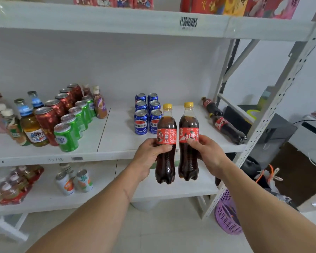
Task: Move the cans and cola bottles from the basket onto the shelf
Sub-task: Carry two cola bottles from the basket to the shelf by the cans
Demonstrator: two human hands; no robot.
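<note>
**Both hands loaded, bottles held upright short of the shelf**

My left hand (150, 154) is wrapped around one cola bottle (166, 143) at the label, thumb across the front; my right hand (206, 152) grips a second cola bottle (188, 141) the same way. Both bottles stand upright, yellow caps up, side by side at centre frame, just apart. I judge the mid-body grip is chosen to keep the bases free for setting down flat.

Position: the bottles hang in front of the middle shelf (117, 141), their bases below its front edge, so neither is placed yet.

Shelf condition: six blue cans (140, 123) stand in two files just left of and behind the held bottles. At right of centre, two cola bottles (226, 128) lie on their sides near the upright post. The bare board between those groups looks like the intended landing spot.

The purple basket (226, 216) sits on the floor at lower right, partly hidden by my right forearm; I cannot tell what remains in it.

Risk noted: the round bases could tip if released unevenly.
</note>
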